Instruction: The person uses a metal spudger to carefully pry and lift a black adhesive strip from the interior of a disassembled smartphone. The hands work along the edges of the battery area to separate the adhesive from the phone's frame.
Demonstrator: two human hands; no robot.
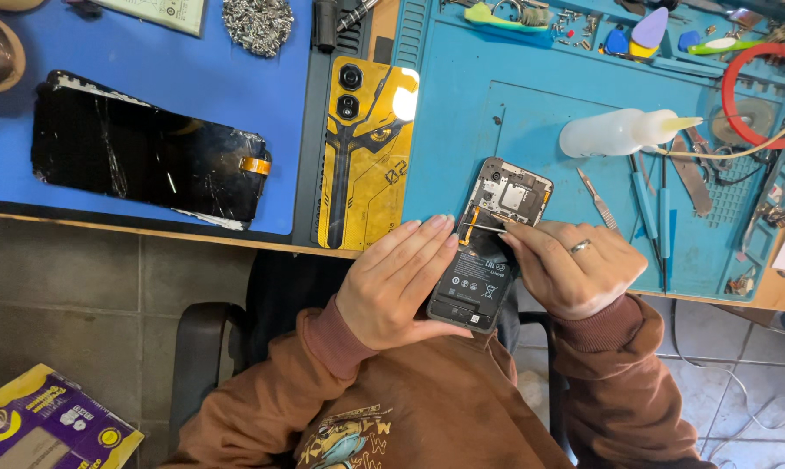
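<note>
Left hand [401, 282] cradles an opened phone [490, 247] from its left side, fingers extended and pressed together along the edge, thumb tucked under the lower end. Phone sits with its back cover off, black battery and upper circuit board exposed, tilted so that its top rests on the blue work mat [531, 122] and its bottom end overhangs the edge of the surface toward the person's lap. Right hand [579, 269], ring on one finger, is closed in a pinch on thin metal tweezers [488, 227], whose tips lie across the phone just above the battery, beside a small orange flex cable.

Surroundings noted:
- Yellow-and-black patterned back cover [366, 156] lies flat to the left of the phone, straddling the gap between the two mats, well apart from both hands.
- Cracked black screen panel [149, 156] rests on the darker blue mat [236, 69] further left, an orange connector tab at its right end.
- Translucent squeeze bottle [618, 132] lies on its side above the right hand.
- Scalpel-type blade [597, 200] and blue-handled tools [653, 208] lie just beside the right hand.
- Red ring [761, 95] and coloured plastic picks [649, 30] sit at the far right and top.
- Purple and yellow box [45, 426] lies on the floor at lower left.
</note>
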